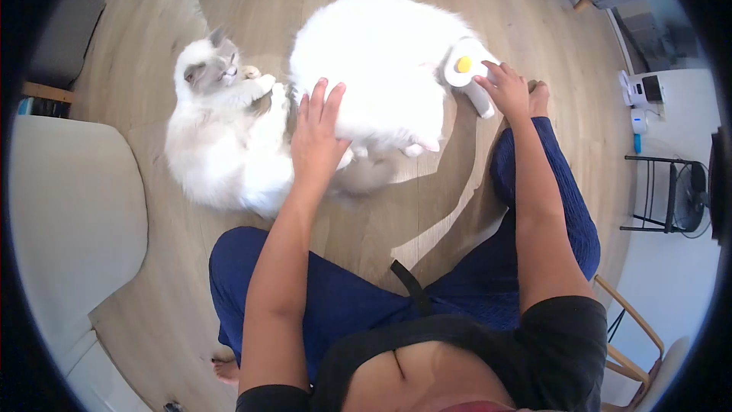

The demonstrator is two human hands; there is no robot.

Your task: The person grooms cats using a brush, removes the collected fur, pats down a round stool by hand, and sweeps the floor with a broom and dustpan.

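A large white cat (366, 46) lies on the wooden floor in front of me. My left hand (316, 130) rests against its side, fingers stretched out and holding nothing. At the cat's right end, my right hand (507, 91) grips a white pet brush (460, 80) with a round yellow button. The brush lies against the fur, its handle pointing down toward my leg; its underside is hidden. On the left, a second cat (217, 137), white with greyish ears, lies on its side, its paws close to the white cat.
My legs in blue trousers (335, 309) are spread on either side of the floor (366, 229). A pale sofa-like seat (76, 206) stands at left. At right are a black-framed stand (648, 194), a fan (690, 198) and a wooden chair arm (633, 317).
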